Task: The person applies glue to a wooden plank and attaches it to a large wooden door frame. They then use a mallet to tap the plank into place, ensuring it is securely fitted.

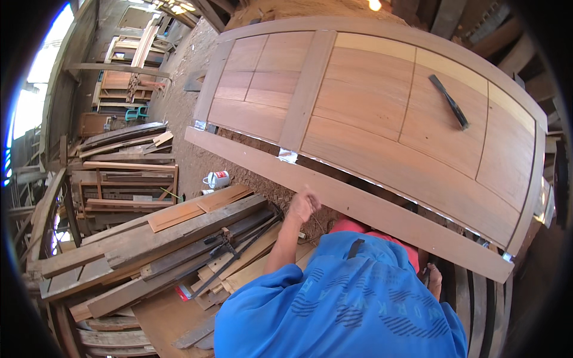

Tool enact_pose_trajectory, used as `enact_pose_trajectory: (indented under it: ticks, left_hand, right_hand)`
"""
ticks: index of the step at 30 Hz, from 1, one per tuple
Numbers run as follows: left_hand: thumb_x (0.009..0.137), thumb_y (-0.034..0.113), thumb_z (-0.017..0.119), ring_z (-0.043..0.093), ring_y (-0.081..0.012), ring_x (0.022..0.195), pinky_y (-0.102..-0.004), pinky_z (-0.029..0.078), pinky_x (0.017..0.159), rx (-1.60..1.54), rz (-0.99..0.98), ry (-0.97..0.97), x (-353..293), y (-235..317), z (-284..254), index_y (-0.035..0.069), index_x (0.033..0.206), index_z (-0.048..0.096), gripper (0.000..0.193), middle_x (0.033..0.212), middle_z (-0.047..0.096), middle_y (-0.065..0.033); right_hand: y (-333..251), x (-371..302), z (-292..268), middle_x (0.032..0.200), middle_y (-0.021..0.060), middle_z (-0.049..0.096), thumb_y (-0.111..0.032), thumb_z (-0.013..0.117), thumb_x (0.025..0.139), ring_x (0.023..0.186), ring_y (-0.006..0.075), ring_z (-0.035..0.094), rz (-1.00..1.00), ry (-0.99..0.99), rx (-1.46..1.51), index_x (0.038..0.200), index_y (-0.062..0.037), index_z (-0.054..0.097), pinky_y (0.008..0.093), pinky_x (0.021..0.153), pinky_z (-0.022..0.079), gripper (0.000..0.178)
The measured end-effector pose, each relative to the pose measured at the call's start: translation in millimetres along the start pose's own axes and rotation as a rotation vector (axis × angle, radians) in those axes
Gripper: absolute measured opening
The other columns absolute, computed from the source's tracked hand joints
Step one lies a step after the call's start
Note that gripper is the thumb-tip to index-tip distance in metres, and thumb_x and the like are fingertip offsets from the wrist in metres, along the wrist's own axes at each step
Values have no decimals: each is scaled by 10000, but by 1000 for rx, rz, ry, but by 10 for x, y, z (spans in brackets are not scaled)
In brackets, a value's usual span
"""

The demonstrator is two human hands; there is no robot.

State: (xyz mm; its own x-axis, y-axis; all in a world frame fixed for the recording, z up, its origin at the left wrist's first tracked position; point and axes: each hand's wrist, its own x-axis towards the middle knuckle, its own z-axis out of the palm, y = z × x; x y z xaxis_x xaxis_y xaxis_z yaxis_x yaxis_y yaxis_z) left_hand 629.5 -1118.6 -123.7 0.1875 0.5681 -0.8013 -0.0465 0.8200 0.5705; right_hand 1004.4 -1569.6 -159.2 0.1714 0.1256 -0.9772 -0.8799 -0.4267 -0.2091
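Door rail (359,204): I'm curling L hand (303,206) at edge, R hand (436,280) nearby, can't tell grips; should be aligning ends w/ panel (361,83).

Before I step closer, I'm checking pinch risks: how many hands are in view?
2: the left hand at the near edge of the rail, and the right hand beside the blue shirt, partly hidden.
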Motion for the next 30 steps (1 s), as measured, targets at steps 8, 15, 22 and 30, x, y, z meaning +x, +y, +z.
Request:
enact_pose_trajectory:
  ticks: [8, 15, 22, 30]
  left_hand:
    - [991, 597, 393, 568, -386, 1181, -503, 474, 997, -600, 304, 267, 451, 1531, -615, 5, 1446, 302, 752, 1321, 529, -259]
    - [962, 477, 501, 638, -285, 879, -423, 538, 719, -449, -45, -502, 709, 1727, -2591, 24, 1069, 652, 489, 921, 663, -113]
    - [961, 407, 487, 574, -235, 747, -364, 509, 653, -189, -469, 280, 984, 1275, -4030, 62, 1023, 629, 378, 862, 610, -58]
    - [942, 251, 491, 617, -296, 953, -440, 519, 879, -189, -231, 332, 1554, 1743, -4164, 65, 1135, 606, 291, 1010, 629, -98]
  right_hand:
    - [329, -46, 1025, 682, 32, 585, -315, 564, 925, 551, 181, 538, -90, 58, -119, 815, -99, 606, 330, 548, 437, 246]
    - [1576, 486, 1571, 690, 67, 634, -250, 601, 889, 590, 230, 601, 39, 141, 63, 770, -81, 645, 357, 577, 489, 211]
    - [2023, 276, 2702, 598, 59, 589, -251, 615, 903, 496, 216, 561, 68, 180, -38, 742, -89, 610, 354, 511, 479, 228]
    - [2341, 1108, 3317, 627, 72, 609, -272, 604, 924, 538, 202, 595, -62, 87, -30, 768, -80, 642, 338, 525, 494, 250]
